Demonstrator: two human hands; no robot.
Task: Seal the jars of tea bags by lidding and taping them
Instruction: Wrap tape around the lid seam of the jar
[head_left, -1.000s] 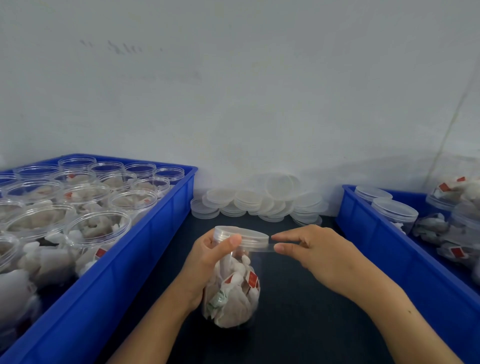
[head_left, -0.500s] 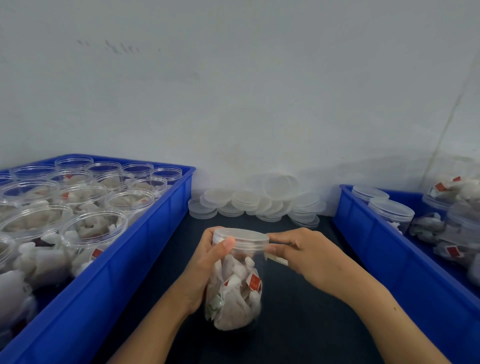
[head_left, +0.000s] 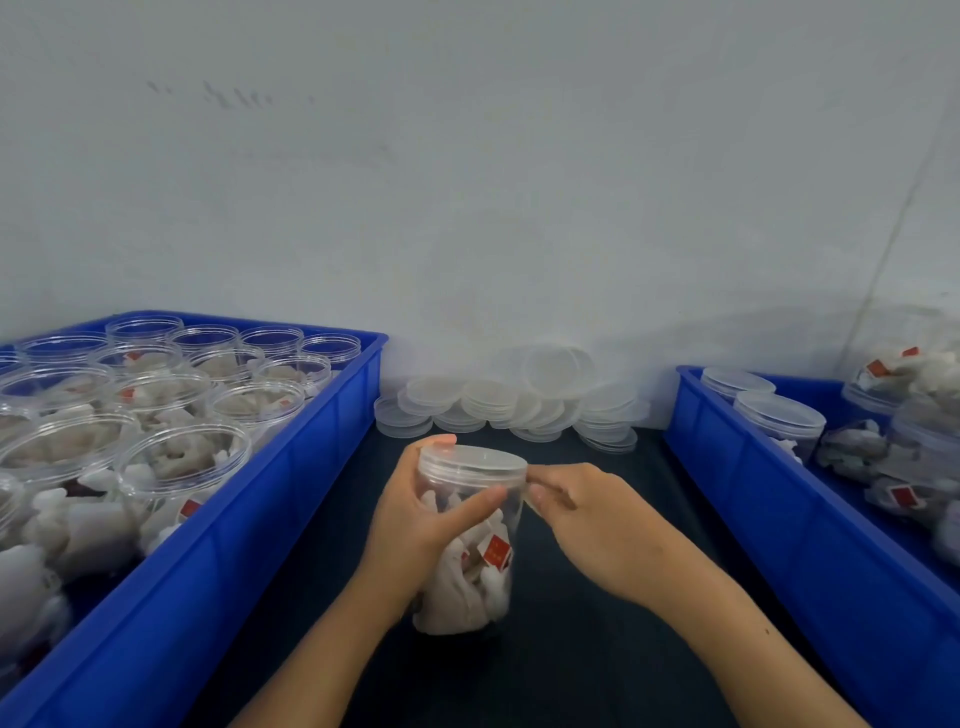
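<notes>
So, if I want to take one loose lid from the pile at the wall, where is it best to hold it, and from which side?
Probably pinch the rim of a top lid on the left of the pile, coming from above and the front. The lids are flat, shallow discs stacked overlapping, so only their edges offer a hold; the wall blocks the far side.

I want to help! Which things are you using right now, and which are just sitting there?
Using now:
jar of tea bags
its lid
left hand
right hand

Just sitting:
spare lids
left crate, open jars
right crate, lidded jars
</notes>
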